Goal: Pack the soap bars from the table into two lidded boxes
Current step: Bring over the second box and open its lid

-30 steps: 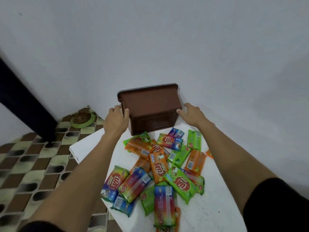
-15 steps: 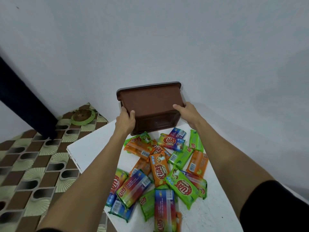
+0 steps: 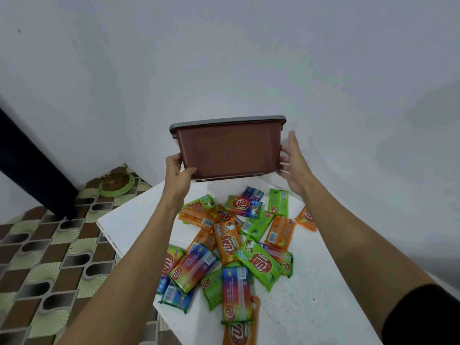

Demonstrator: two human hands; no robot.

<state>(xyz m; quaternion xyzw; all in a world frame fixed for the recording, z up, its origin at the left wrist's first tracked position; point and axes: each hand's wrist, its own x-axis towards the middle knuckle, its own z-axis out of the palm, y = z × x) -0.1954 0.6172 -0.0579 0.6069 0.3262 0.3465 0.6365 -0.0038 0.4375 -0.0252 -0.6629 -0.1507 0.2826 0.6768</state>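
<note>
Brown plastic, with a grey lid seated on its rim, the lidded box point(image 3: 230, 148) is up in the air above the far end of the white table point(image 3: 298, 307), held between both hands against the pale wall. The left hand point(image 3: 178, 171) is clamped on the box's lower left corner, thumb across the front face and fingers tucked behind; the right hand point(image 3: 292, 160) presses flat against the right end, fingers spread and pointing up, more a brace than a wrap. Below lies a loose heap of wrapped soap bars point(image 3: 234, 247), orange, green and rainbow-striped, overlapping each other across the middle of the table, none packed yet. Only this one box is in view. To my eye the job now is to set the box down somewhere bare, probably the clear strip at the left or near edge, without landing on the heap. Keeping it level should keep the lid seated, and the right hand would do better curled under the base, since a flat palm could slip on smooth plastic. Then the lid can come off.
</note>
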